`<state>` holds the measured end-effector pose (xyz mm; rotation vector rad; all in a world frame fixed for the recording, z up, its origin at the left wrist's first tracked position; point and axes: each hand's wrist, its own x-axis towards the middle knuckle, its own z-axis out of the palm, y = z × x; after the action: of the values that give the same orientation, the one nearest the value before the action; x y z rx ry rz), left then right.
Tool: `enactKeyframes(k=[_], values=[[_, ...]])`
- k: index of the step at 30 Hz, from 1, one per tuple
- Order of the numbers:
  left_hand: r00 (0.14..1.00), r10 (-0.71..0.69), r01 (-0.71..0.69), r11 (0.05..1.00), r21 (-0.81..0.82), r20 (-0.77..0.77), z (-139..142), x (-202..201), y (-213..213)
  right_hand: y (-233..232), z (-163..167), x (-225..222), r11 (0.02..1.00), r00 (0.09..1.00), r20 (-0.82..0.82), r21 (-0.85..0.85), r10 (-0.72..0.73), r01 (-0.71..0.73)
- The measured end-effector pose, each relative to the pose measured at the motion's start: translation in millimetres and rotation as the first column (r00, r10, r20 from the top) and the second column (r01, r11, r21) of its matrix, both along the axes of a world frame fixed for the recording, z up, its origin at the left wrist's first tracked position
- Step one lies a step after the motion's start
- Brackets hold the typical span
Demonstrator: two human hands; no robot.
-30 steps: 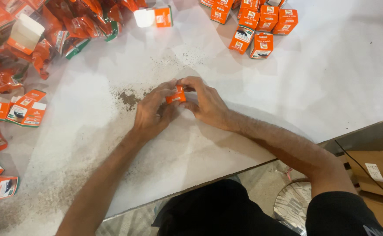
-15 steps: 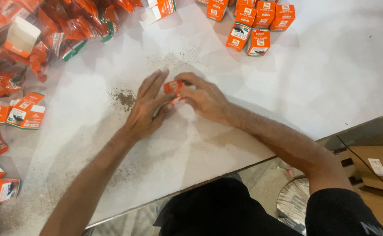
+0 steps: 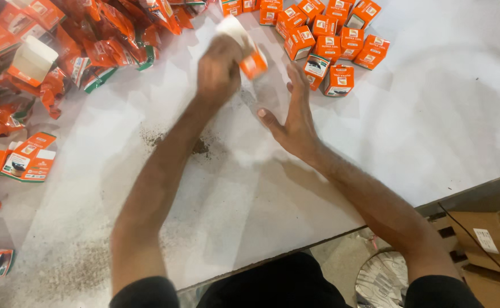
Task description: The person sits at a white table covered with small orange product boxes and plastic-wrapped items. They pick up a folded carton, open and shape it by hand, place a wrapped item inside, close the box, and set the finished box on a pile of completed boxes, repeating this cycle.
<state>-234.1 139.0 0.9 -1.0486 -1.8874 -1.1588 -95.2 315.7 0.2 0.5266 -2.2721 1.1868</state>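
1. Left hand point(image 3: 218, 68) is lifting forward, fingers curling shut around a grip at its far side; motion-blurred.
2. Right hand point(image 3: 295, 117) is lying flat, fingers extending, thumb spreading toward the left forearm.
3. Both forearms are reaching forward, converging.

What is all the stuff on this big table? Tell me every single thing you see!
Small orange cardboard box: one, orange and white, in the left hand's grip, raised above the table.
Closed orange boxes: roughly a dozen or more, orange, grouped at top centre-right.
Orange foil pouches: a big pile, orange with green edges, top left.
Flattened orange cartons: several, orange and white, along the left edge.
Dark crumbs: a scattered patch, brown, mid-table.
White table: one, white.
Brown cardboard boxes: a few, brown, on the floor at right.
Left hand: blurred, holding the box.
Right hand: open, flat, empty.
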Motion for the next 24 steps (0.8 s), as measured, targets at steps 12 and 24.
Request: enactKeyframes(k=[12,24], values=[[0.842,0.539,-0.383,0.626,-0.680,0.022,11,-27,-125,-22,-13,6,0.967,0.938,0.319,0.160,0.138,-0.197],[0.837,0.276,-0.234,0.961,-0.146,0.472,4,118,-138,-24,4,22,0.965,0.935,0.261,0.041,0.240,-0.259]])
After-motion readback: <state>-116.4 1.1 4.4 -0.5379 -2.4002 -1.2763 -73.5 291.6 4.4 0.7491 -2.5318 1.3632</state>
